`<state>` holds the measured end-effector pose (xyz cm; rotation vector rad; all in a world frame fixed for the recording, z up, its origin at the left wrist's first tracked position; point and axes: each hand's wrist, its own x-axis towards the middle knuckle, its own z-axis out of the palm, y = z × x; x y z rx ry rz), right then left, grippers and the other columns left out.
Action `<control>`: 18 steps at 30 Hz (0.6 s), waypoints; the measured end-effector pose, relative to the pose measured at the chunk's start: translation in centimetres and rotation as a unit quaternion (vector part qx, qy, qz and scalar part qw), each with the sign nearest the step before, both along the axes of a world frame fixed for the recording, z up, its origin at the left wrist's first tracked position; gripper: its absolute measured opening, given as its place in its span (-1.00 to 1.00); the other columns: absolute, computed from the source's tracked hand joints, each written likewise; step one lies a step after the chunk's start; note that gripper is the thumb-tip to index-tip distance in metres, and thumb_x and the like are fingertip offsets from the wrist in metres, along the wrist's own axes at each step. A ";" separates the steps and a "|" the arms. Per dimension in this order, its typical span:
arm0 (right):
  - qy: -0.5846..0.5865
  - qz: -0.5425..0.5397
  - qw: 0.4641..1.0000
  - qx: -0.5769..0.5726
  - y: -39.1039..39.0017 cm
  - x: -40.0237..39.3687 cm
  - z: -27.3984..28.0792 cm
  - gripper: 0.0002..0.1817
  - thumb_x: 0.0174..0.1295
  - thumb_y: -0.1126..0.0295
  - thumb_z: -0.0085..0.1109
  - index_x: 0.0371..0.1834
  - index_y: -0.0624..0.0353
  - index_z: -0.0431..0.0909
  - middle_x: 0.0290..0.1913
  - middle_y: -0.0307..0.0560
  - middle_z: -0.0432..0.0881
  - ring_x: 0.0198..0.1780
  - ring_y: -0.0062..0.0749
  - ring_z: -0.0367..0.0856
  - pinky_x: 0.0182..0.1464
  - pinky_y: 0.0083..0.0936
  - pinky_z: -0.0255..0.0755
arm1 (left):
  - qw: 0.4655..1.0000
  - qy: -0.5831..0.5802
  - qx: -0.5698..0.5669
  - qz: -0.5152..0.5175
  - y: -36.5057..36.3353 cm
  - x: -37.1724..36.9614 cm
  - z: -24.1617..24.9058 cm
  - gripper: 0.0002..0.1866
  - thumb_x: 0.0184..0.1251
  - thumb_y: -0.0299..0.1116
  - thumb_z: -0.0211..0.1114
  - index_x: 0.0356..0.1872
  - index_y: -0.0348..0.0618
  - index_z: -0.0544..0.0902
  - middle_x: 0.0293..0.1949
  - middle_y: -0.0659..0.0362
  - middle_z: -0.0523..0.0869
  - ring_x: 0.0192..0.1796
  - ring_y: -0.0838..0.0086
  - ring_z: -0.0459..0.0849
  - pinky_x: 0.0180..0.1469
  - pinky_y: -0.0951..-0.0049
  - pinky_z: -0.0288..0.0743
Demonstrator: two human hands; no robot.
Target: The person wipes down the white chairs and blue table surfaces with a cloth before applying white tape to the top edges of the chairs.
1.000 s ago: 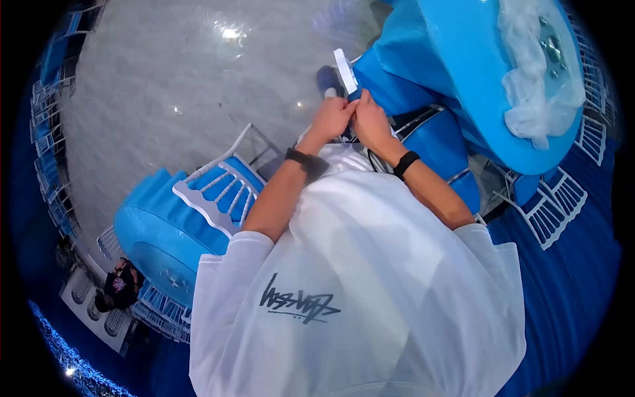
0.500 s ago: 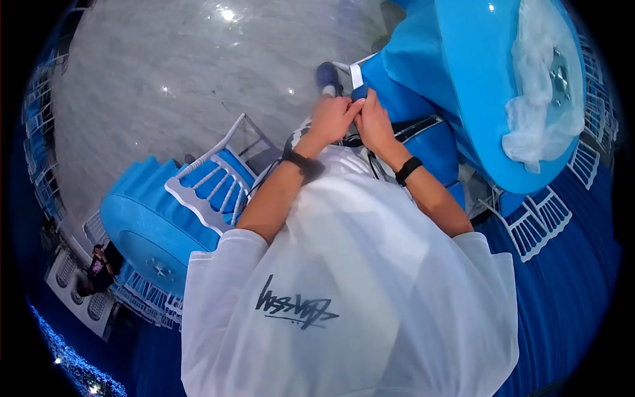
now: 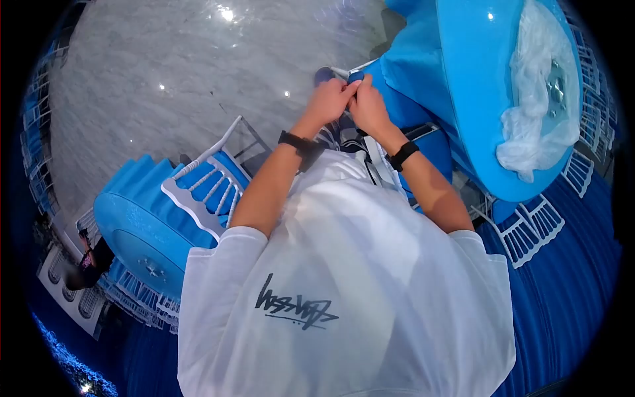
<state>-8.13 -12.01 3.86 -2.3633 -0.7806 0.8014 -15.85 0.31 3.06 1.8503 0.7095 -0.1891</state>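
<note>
My left hand point(image 3: 329, 100) and my right hand point(image 3: 368, 107) meet in front of me, fingers closed around a small dark blue item point(image 3: 356, 77). Its top shows between the fingertips; the rest is covered, and I cannot make out its kind. Just beyond the hands is a shoe point(image 3: 323, 75) on the floor. To the right of my right hand are a blue chair seat point(image 3: 423, 155) and the round table point(image 3: 473, 99) with its light blue cloth.
Sheer white fabric point(image 3: 519, 142) lies bunched on the right table. On the left are a white chair point(image 3: 198, 192) and another blue-covered round table point(image 3: 126, 231). More white chairs point(image 3: 529, 231) stand at right. A person in dark clothes point(image 3: 96, 264) is at far left.
Both hands have moved slightly up and left in view. The white strip that stuck out above the blue item no longer shows. The view has shifted slightly.
</note>
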 end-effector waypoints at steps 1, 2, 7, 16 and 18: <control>-0.006 -0.003 1.000 -0.003 0.3 0.2 -0.1 -0.57 0.40 0.39 0.17 0.12 0.53 0.30 -0.25 0.48 0.71 -0.17 0.45 0.71 -0.16 0.22 0.59 | 1.000 0.002 -0.007 0.003 0.2 0.2 0.0 -0.36 0.55 0.15 0.18 -0.31 -0.36 0.78 -0.46 -0.19 0.74 -0.31 -0.11 0.77 -0.24 0.07 0.56; -0.013 0.002 1.000 0.002 0.4 0.4 -0.1 -0.58 0.40 0.39 0.16 0.11 0.52 0.31 -0.26 0.48 0.71 -0.18 0.45 0.71 -0.16 0.22 0.59 | 1.000 0.004 -0.014 0.005 0.3 0.4 0.0 -0.36 0.55 0.15 0.18 -0.31 -0.37 0.78 -0.45 -0.19 0.75 -0.31 -0.12 0.77 -0.24 0.07 0.56; -0.034 0.016 0.999 -0.015 1.1 1.3 0.2 -0.64 0.41 0.35 0.15 0.02 0.50 0.40 -0.28 0.47 0.73 -0.19 0.44 0.73 -0.16 0.22 0.59 | 0.999 0.014 -0.040 0.021 0.9 1.2 -1.0 -0.38 0.55 0.16 0.20 -0.32 -0.32 0.79 -0.37 -0.19 0.79 -0.19 -0.11 0.80 -0.14 0.02 0.59; -0.044 -0.029 0.998 -0.041 2.7 2.1 -0.9 -0.61 0.37 0.21 0.17 -0.13 0.45 0.59 -0.22 0.47 0.75 -0.07 0.43 0.74 0.01 0.20 0.61 | 0.998 -0.001 -0.043 0.038 1.6 2.3 -3.1 -0.40 0.56 0.11 0.20 -0.28 -0.38 0.77 -0.42 -0.12 0.79 -0.32 0.14 0.78 -0.19 0.18 0.56; -0.003 -0.037 0.997 -0.064 2.8 2.9 -1.1 -0.56 0.34 0.14 0.18 -0.13 0.43 0.64 -0.18 0.50 0.74 -0.03 0.45 0.73 0.06 0.19 0.60 | 0.998 0.018 -0.043 0.042 1.5 2.5 -3.7 -0.40 0.54 0.11 0.21 -0.28 -0.37 0.78 -0.42 -0.09 0.80 -0.31 0.19 0.79 -0.18 0.19 0.56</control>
